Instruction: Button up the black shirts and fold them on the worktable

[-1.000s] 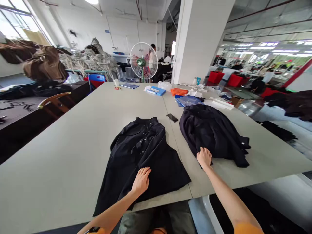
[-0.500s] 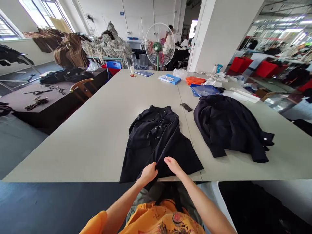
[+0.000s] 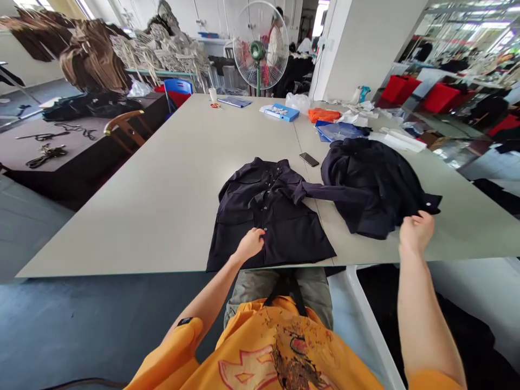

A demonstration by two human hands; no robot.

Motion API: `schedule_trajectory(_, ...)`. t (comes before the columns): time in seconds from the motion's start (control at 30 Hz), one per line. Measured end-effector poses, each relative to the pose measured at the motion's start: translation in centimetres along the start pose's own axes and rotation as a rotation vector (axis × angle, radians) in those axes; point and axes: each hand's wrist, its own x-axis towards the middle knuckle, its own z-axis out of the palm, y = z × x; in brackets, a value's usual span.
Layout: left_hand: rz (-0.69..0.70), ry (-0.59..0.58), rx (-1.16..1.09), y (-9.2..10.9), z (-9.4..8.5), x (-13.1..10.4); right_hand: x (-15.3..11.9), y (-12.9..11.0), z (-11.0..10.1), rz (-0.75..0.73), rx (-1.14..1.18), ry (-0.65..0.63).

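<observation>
A dark navy jacket (image 3: 239, 208) with a buttoned front and flap pockets lies face up on the table's near edge. My left hand (image 3: 251, 245) is closed on its front edge, beside a lower button. The jacket's sleeve (image 3: 339, 192) stretches to the right across a second dark jacket (image 3: 369, 162), which lies bunched up. My right hand (image 3: 417, 232) is closed at dark fabric by the second jacket's near right edge. It looks pinched on a sleeve; which jacket's sleeve I cannot tell, as dark cloth overlaps there.
A phone (image 3: 309, 159) lies on the table (image 3: 154, 211) between the jackets. Farther back are a blue box (image 3: 284, 112), orange plastic (image 3: 324, 115), blue folders (image 3: 339, 131) and scissors (image 3: 216, 106). A large fan (image 3: 257, 51) stands behind; a wooden chair (image 3: 127, 130) is at left.
My right hand has swung far right, and the first jacket's sleeve now spreads over the second jacket instead of across its front. My left hand stays at the front. The view has tilted down.
</observation>
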Motion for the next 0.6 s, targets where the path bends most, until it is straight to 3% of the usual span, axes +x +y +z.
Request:
schedule_trajectory(0.07,-0.165,0.048,0.009,-2.6,-0.9,-0.2,-0.3,1.0,-1.0,0.015,0.117,-0.023)
schedule_trajectory(0.13,-0.242,0.047,-0.041,-4.2,-0.4,-0.6,-3.3,1.7,-0.6,0.061,0.250,-0.228)
schedule_trajectory(0.2,-0.273,0.036,-0.108,-4.5,1.1,-0.6,-7.9,2.0,0.9,0.129,0.282,-0.446)
schedule_trajectory(0.3,-0.314,0.078,-0.213,-3.7,4.2,0.6,-15.6,1.7,3.7,0.215,0.268,-0.730)
schedule_trajectory(0.4,-0.297,0.122,-0.278,-2.2,6.8,2.1,-22.1,1.0,5.6,0.158,0.277,-0.994)
schedule_trajectory(0.5,-0.208,0.086,-0.300,-0.6,8.6,2.2,-26.3,0.7,6.2,0.017,0.263,-1.139)
schedule_trajectory(0.6,-0.117,0.065,-0.258,0.9,9.7,1.0,-28.3,0.9,6.1,-0.044,0.202,-1.172)
